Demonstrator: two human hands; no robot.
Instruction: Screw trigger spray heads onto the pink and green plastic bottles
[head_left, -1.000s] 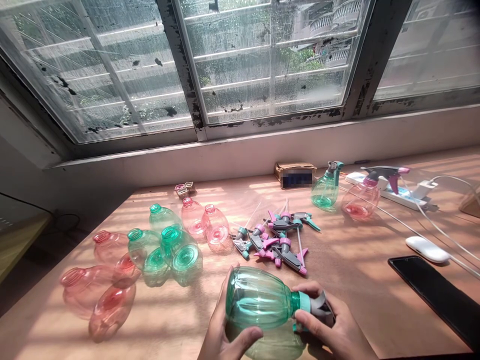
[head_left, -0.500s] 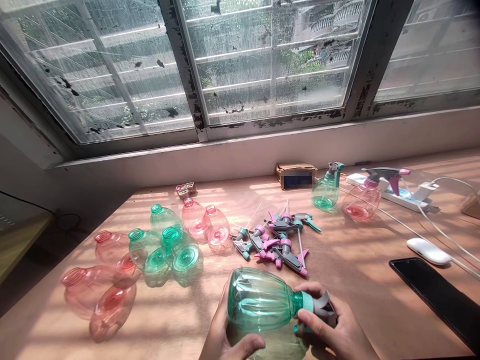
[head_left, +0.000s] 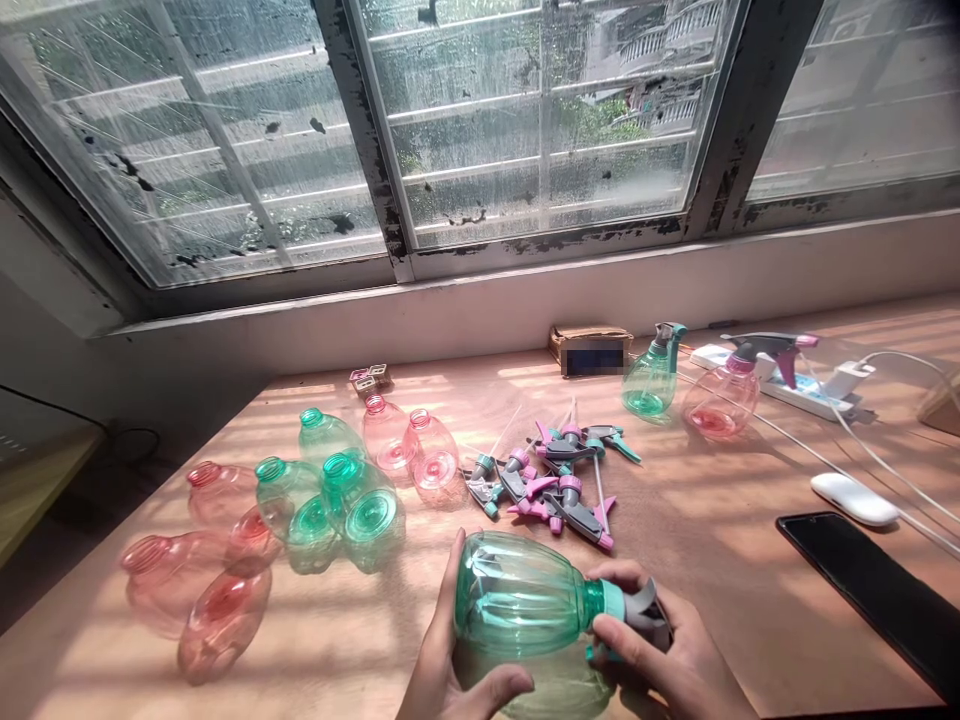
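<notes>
A clear green spray bottle [head_left: 517,595] lies on its side in the air above the table's front, base to the left. Around its base end, my left hand [head_left: 439,650] is wrapped, thumb below and fingers along the far side. My right hand [head_left: 667,645] pinches the turquoise collar of the grey trigger sprayer [head_left: 646,612] at the bottle's neck. Part of the sprayer is hidden by my right fingers. Just beyond the bottle lies a pile of loose trigger sprayers [head_left: 570,510] in grey, pink and turquoise.
Green bottles [head_left: 360,510] and pink bottles [head_left: 217,620] without sprayers are at left. Two bottles with sprayers, one green [head_left: 649,385], one pink [head_left: 720,400], stand at back right. A phone [head_left: 870,600], white mouse [head_left: 855,498], power strip [head_left: 814,390] and cables lie right. A small box [head_left: 591,350] is by the wall.
My left fingertips have risen slightly along the bottle's base end. The bottle and my right hand at its collar have hardly moved.
</notes>
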